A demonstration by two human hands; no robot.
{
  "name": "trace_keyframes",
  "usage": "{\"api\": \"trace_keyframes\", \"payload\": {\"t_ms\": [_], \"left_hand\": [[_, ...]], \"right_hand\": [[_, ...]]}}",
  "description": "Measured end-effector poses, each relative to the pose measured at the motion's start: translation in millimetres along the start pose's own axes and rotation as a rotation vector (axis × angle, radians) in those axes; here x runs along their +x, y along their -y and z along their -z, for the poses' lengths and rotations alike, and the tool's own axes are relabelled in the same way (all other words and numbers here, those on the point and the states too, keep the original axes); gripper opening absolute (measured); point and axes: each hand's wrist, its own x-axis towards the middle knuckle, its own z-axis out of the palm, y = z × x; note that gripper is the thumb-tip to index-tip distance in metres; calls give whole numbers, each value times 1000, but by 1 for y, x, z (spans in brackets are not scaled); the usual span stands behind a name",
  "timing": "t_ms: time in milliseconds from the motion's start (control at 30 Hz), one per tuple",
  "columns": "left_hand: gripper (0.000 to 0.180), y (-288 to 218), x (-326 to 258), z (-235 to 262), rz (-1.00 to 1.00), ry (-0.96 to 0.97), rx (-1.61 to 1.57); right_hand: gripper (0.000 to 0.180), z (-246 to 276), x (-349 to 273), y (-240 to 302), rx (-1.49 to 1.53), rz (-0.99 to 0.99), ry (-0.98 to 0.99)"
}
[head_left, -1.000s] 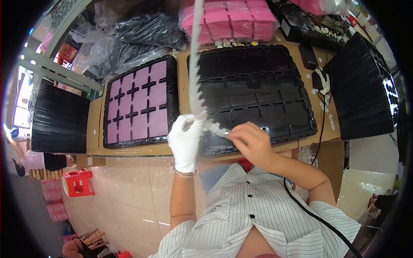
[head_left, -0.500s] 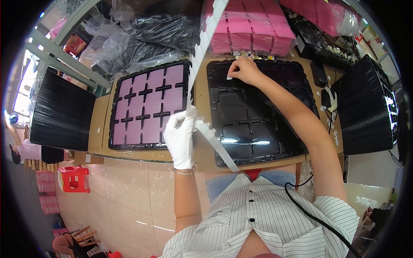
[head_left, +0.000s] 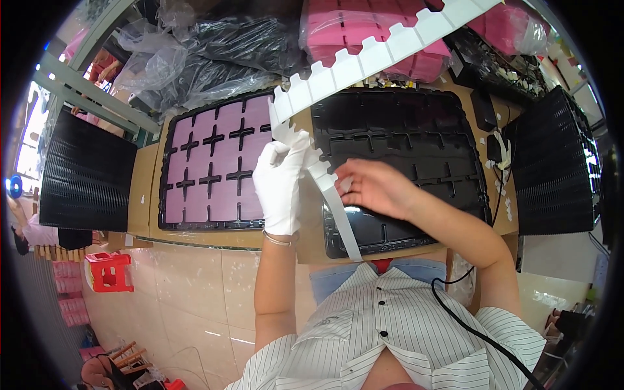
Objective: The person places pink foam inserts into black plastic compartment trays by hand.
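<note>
Right hand (head_left: 377, 188) just came back from the black tray's (head_left: 455, 117) far end, now pinching the white notched strip (head_left: 325, 175) beside the gloved left hand (head_left: 281, 185), whose grip holds it mid-frame.

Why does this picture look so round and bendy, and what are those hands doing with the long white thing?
A person wears a camera on the head that looks down, and its wide lens bends straight edges. The two hands are that person's own. The left hand, in a white glove, holds a long white notched strip. The bare right hand pinches the same strip lower down. On the table lie a black tray of pink squares and an empty-looking black tray. Pink blocks are stacked behind.
</note>
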Motion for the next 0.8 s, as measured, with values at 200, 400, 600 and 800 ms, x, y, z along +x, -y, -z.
{"api": "trace_keyframes", "payload": {"t_ms": [200,400,600,800], "left_hand": [[15,8,19,-5,-16,87,-142],[15,15,103,32,-148,732,-124],[19,-9,147,10,-117,955,344],[12,-1,166,11,-63,1042,440]], "right_hand": [[14,-23,-28,-8,-204,36,-97],[27,16,5,66,-1512,972,-161],[16,57,54,111,-2042,932,103],[16,57,71,106,-2238,881,354]]}}
